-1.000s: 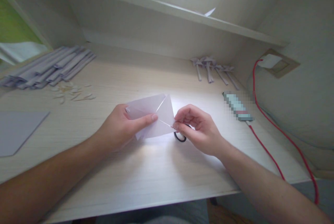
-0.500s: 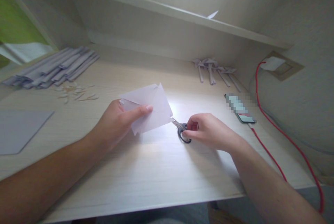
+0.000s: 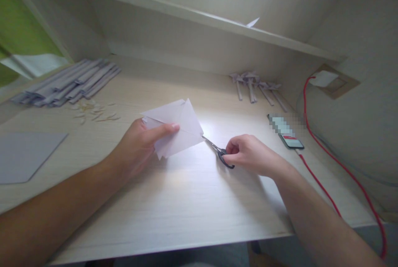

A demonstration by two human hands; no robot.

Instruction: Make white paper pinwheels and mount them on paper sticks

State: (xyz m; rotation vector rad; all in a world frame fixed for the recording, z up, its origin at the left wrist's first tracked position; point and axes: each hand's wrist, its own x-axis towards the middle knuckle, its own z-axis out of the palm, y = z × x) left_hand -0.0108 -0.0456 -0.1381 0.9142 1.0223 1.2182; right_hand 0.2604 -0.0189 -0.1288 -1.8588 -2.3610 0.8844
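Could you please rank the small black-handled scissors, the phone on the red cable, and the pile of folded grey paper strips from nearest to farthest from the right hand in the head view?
1. Small black-handled scissors: gripped in the right hand.
2. Phone on the red cable: on the desk to its right.
3. Pile of folded grey paper strips: far left, at the back.

no readable text, labels, brands or numbers anywhere. phone (image 3: pixel 286 132), just beyond the right hand (image 3: pixel 248 155), has its screen pixelated, nothing legible. folded paper (image 3: pixel 175 128) in the left hand (image 3: pixel 139 146) is blank. scissors (image 3: pixel 220 153) in the right hand show no marking.
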